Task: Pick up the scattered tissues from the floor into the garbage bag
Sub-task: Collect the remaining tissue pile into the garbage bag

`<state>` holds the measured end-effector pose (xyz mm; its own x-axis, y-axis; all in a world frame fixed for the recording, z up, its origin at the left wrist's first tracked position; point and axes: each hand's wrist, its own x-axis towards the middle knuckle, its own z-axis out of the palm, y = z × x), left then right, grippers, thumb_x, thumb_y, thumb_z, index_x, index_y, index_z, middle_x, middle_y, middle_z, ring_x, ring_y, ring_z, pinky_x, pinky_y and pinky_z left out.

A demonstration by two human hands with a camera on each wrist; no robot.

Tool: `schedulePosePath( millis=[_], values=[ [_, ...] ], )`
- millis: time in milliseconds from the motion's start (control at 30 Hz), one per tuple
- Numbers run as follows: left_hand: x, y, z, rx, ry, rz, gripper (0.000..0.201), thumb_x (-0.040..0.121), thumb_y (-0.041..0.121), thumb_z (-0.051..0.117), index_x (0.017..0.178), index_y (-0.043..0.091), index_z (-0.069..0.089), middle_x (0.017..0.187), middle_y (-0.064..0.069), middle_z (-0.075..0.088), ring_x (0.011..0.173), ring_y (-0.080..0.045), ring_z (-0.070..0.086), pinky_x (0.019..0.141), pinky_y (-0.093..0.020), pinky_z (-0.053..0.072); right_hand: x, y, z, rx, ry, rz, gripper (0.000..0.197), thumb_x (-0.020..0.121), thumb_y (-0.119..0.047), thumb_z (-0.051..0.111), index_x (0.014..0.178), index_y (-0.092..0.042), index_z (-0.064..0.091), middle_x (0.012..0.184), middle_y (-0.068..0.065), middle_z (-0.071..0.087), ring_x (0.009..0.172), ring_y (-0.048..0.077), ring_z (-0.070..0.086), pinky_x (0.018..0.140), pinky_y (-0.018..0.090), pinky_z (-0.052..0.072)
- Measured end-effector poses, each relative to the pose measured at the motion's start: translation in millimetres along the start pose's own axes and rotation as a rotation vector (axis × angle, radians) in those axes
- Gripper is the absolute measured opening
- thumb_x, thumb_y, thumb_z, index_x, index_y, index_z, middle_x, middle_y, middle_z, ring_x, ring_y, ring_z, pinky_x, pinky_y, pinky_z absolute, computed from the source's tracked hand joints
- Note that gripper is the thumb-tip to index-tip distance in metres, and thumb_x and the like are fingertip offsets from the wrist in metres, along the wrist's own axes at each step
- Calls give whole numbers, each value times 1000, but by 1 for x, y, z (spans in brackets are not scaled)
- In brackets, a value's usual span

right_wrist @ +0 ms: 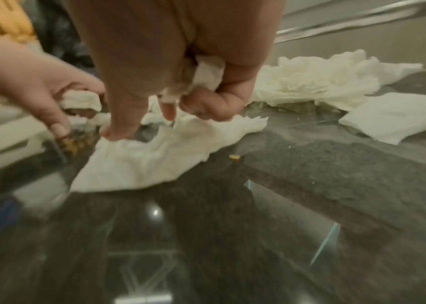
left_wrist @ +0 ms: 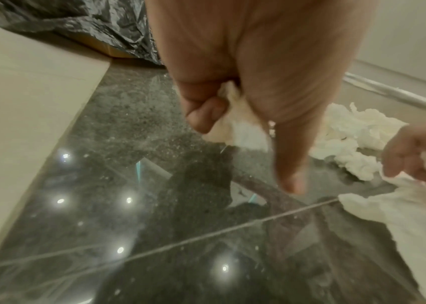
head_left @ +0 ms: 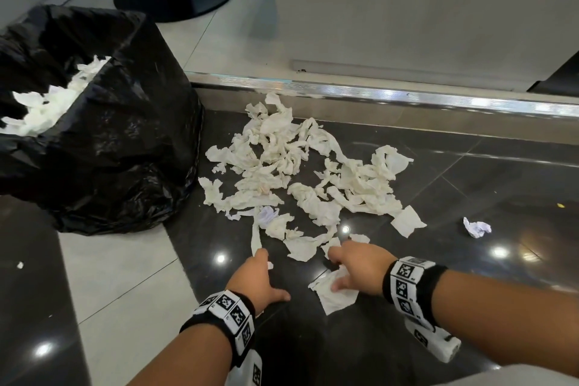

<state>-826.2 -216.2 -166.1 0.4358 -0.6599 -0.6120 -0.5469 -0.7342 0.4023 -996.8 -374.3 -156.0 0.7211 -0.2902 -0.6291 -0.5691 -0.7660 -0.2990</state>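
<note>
Tissues (head_left: 300, 166) lie in a loose heap on the dark floor (head_left: 501, 185), near a metal sill (head_left: 407, 97) and just right of the black bag (head_left: 103, 147), which already holds some. The left hand (head_left: 257, 276) grips a crumpled tissue strip (left_wrist: 237, 127) at the heap's near edge. The right hand (head_left: 360, 263) clutches a wad and drags a flat sheet (right_wrist: 149, 162) along the floor. One small ball (head_left: 477, 226) lies apart to the right.
</note>
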Motion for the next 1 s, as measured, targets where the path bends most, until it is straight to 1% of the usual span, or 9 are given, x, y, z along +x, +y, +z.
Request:
schedulePosePath(
  millis=[167, 367, 433, 500, 567, 633, 800, 900, 1000],
  values=[
    [-1, -16, 7, 248, -54, -69, 30, 94, 24, 51, 120, 8, 53, 123, -10, 59, 112, -23, 58, 94, -28, 44, -4, -2, 16, -179, -173, -52, 36, 92, -32, 50, 120, -11, 54, 122, 12, 48, 108, 32, 54, 84, 35, 42],
    [-4, -26, 4, -29, 92, -192, 48, 87, 27, 65, 118, 9, 32, 106, -7, 59, 97, -23, 61, 86, -31, 48, -8, 3, -3, 159, 141, -9, 7, 81, -16, 55, 87, -20, 52, 88, -5, 48, 87, 16, 49, 71, 22, 38],
    [-3, -28, -1, -175, 169, -311, 47, 89, 21, 63, 121, 6, 32, 95, -7, 58, 87, -25, 59, 82, -34, 46, -4, 2, -12, 213, 236, 1, 11, 85, -17, 51, 94, -23, 48, 89, -5, 50, 88, 19, 51, 70, 24, 40],
    [0, -34, -7, -130, 157, -372, 37, 94, 21, 55, 123, 3, 40, 101, -12, 62, 96, -28, 60, 83, -34, 45, 2, 2, -16, 210, 256, -3, 26, 92, -25, 48, 118, -23, 49, 110, 0, 56, 103, 21, 55, 87, 31, 45],
    [1, -40, -13, 16, 107, -346, 25, 97, 21, 45, 117, 7, 50, 108, -11, 63, 103, -26, 60, 84, -31, 44, 9, 3, -13, 128, 170, 15, 40, 95, -32, 46, 133, -24, 42, 125, 5, 52, 113, 25, 54, 95, 38, 46],
    [0, -44, -17, 47, 139, -280, 17, 97, 23, 38, 98, 14, 52, 88, -3, 61, 87, -21, 59, 78, -29, 45, 14, 1, -6, -31, 80, 14, 41, 94, -30, 48, 133, -21, 41, 124, 10, 50, 110, 29, 56, 93, 39, 47],
    [-2, -45, -24, -37, 292, -175, 47, 96, 46, 39, 80, 9, 64, 80, -2, 59, 81, -19, 58, 76, -30, 46, 16, -6, 3, -210, -33, -27, 29, 92, -11, 45, 121, -10, 47, 118, 15, 52, 105, 32, 56, 84, 36, 44],
    [3, -35, -28, -175, 440, -44, 26, 91, 25, 55, 79, 5, 67, 96, 4, 55, 93, -16, 58, 84, -23, 42, 13, -8, 0, -154, 2, -27, 30, 88, -26, 48, 114, -12, 54, 116, 10, 53, 105, 28, 56, 85, 36, 44],
    [7, -19, -32, -386, 439, -8, 15, 85, 11, 57, 78, 20, 66, 95, 11, 58, 94, -19, 63, 88, -27, 49, 9, -10, -8, -82, 69, -64, 30, 84, -33, 53, 102, -10, 62, 114, 5, 49, 102, 25, 55, 87, 34, 47]
  ],
)
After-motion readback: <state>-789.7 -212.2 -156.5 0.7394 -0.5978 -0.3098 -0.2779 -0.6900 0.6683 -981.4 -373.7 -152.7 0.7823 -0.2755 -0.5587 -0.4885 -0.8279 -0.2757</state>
